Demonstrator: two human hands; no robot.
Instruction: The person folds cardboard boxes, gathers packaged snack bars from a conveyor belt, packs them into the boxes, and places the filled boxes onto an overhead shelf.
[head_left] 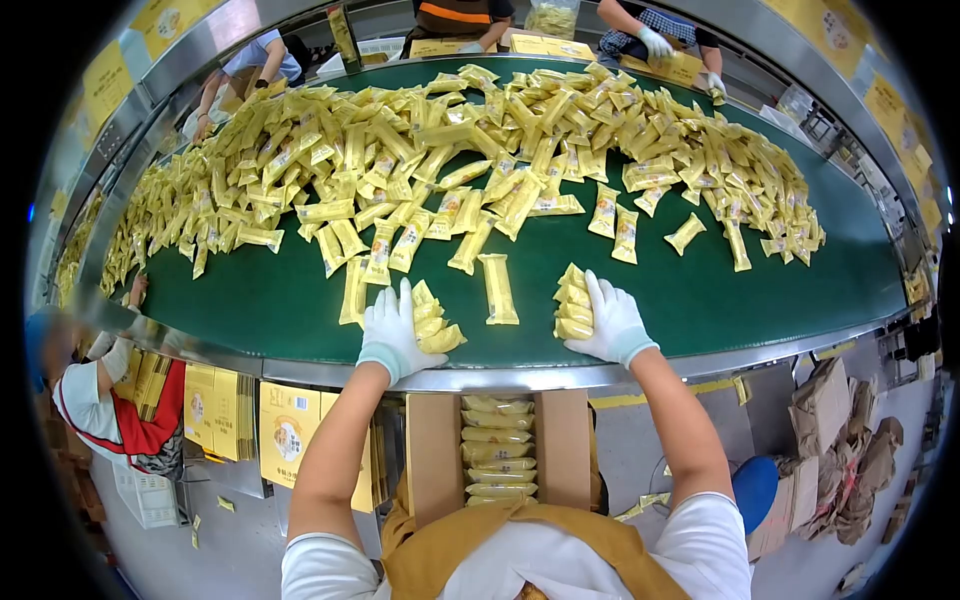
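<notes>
My left hand (393, 332), in a white glove, grips a short row of yellow snack packets (430, 318) from its left side at the near edge of the green belt. Another row of yellow snack packets (572, 303) is held from the right by my gloved right hand (614, 322). Between the two rows one loose packet (498, 290) lies lengthwise on the belt. Below the belt edge stands an open cardboard box (436, 455) with stacked packets (498, 450) inside. My palms and parts of the thumbs are hidden.
A large heap of yellow packets (400, 150) covers the far side of the belt (840, 270). A metal rim (500, 378) runs along its near edge. Flat yellow cartons (285, 430) stand at lower left. Other people work across the belt and at left (115, 400).
</notes>
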